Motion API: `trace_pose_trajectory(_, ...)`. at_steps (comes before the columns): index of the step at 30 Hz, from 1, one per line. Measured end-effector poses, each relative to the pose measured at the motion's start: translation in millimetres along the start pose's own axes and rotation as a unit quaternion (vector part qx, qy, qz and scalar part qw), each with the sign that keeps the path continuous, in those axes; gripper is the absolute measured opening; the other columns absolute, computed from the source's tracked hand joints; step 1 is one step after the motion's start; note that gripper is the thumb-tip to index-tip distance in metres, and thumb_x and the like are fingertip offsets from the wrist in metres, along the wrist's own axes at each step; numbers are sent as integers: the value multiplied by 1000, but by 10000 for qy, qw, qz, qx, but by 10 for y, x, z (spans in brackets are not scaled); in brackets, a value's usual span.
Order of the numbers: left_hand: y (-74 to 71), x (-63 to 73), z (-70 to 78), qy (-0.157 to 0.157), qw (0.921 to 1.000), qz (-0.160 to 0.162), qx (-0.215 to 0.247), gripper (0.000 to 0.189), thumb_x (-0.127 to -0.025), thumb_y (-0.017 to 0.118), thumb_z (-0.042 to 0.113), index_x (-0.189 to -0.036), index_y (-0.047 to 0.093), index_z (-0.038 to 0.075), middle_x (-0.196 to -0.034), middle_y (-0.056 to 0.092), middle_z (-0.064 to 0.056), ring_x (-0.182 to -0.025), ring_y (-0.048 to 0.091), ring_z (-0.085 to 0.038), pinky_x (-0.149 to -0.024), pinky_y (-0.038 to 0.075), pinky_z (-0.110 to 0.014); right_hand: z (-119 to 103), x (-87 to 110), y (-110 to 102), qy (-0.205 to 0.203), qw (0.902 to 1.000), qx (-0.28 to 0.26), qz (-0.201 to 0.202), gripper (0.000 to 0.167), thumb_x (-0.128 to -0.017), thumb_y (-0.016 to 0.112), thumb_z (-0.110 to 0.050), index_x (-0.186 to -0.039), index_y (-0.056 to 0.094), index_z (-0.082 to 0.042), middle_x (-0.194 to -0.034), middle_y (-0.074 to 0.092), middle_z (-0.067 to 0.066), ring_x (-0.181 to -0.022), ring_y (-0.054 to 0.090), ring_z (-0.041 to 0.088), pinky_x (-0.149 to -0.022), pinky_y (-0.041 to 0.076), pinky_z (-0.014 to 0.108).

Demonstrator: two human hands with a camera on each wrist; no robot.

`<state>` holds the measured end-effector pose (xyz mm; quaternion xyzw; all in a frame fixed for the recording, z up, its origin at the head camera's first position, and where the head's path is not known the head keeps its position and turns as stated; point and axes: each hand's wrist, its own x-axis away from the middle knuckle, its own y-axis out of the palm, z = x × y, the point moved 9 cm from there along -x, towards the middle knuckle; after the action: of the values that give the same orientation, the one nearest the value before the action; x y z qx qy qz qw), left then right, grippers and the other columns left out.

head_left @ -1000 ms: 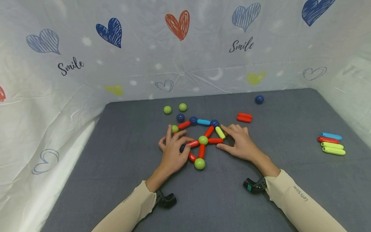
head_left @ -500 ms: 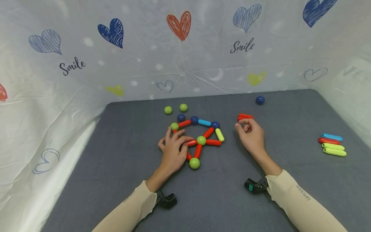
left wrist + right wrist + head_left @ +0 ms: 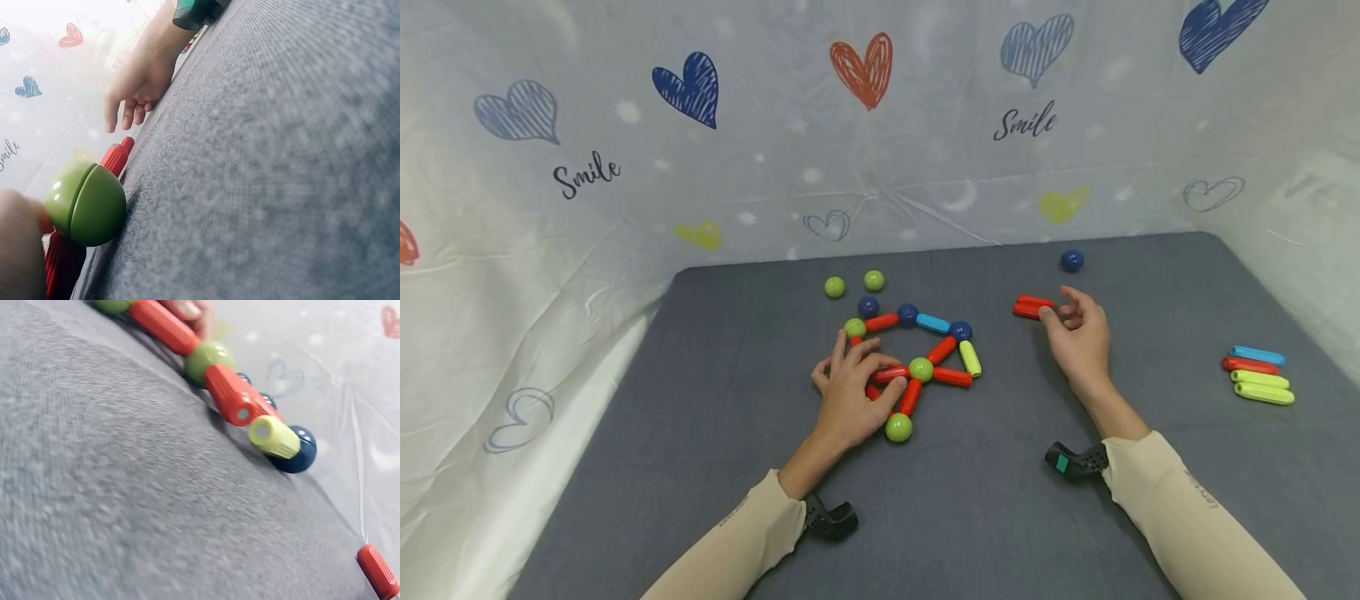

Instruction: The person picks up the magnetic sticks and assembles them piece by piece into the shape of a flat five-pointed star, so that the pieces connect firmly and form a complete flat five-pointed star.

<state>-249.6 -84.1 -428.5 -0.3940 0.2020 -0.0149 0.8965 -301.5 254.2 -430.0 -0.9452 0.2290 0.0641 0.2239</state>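
A flat figure of magnetic building rods and balls lies on the grey table. My left hand (image 3: 850, 392) bends over its left side, thumb and index finger on either side of a red rod (image 3: 891, 374); what lies under the palm is hidden. That rod meets a green ball (image 3: 921, 369) joining several red rods. A yellow-green rod (image 3: 971, 359) hangs off a dark blue ball (image 3: 960, 332), its free end close to a red rod's end (image 3: 952, 377). My right hand (image 3: 1081, 337) hovers, fingers loosely bent, beside two loose red rods (image 3: 1028, 309), short of a lone blue ball (image 3: 1072, 261).
Two green balls (image 3: 834, 287) and a blue ball (image 3: 868, 307) sit behind the figure. At the right lie a blue rod (image 3: 1258, 355), a red rod (image 3: 1250, 365) and two yellow-green rods (image 3: 1262, 393). A printed curtain (image 3: 925, 150) hangs behind the table.
My right hand has left the yellow-green rod and moved right, past the two loose red rods. The figure's near green ball has shifted slightly left. My left hand stays nearly in place.
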Motion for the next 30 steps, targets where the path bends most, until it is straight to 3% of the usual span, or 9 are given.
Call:
trace_pose_trajectory(4,27,0,-14,-28,9998,-128,-142,38,-86,72,52,-110,74,23,-151,52,-11,-157,10,-45,-110,9,-69,14,-22,-5,50,9999,48,-150,49,-98,65,-20,-144,57,-8,-122,56,18,-93,45,10,-86,35,26)
trace_pose_trajectory(10,44,-6,-4,-8,9997,-189,-176,41,-84,75,54,-111,73,24,-153,50,-10,-156,12,-46,-110,9,-69,64,-73,-6,111,9992,117,-355,52,-99,63,-24,-148,52,-8,-134,53,22,-112,47,28,-92,34,31)
trace_pose_trajectory(14,42,-2,8,-33,9997,-203,-105,40,-84,74,53,-111,73,23,-153,50,-11,-156,12,-46,-110,9,-69,108,-158,-43,232,9990,95,-383,53,-101,60,-28,-149,51,-9,-138,50,20,-115,45,26,-91,34,29)
trace_pose_trajectory(20,37,6,2,-73,9997,-220,-123,40,-85,74,53,-112,73,23,-148,54,-10,-156,13,-46,-110,8,-68,187,-352,-98,317,9993,68,-197,53,-100,62,-29,-149,52,-10,-137,49,14,-105,42,11,-88,34,25)
trace_pose_trajectory(24,31,8,12,-57,9996,-211,-184,39,-85,73,53,-111,73,24,-140,60,-7,-153,21,-49,-110,9,-69,220,-502,-152,153,9998,55,148,51,-99,63,-23,-147,54,-10,-134,51,15,-98,40,4,-88,34,25)
trace_pose_trajectory(27,27,5,22,-24,9996,-173,-219,38,-85,74,53,-110,73,25,-135,63,-5,-150,26,-51,-109,9,-69,228,-620,-192,-83,9987,153,482,48,-98,65,-19,-144,57,-9,-133,53,19,-98,42,8,-92,36,30)
trace_pose_trajectory(30,31,7,20,-22,9995,-168,-267,38,-85,74,54,-110,73,25,-134,63,-4,-150,27,-51,-109,10,-69,252,-727,-190,-216,9975,260,616,47,-98,64,-17,-144,57,-9,-135,54,20,-106,48,21,-99,39,40)
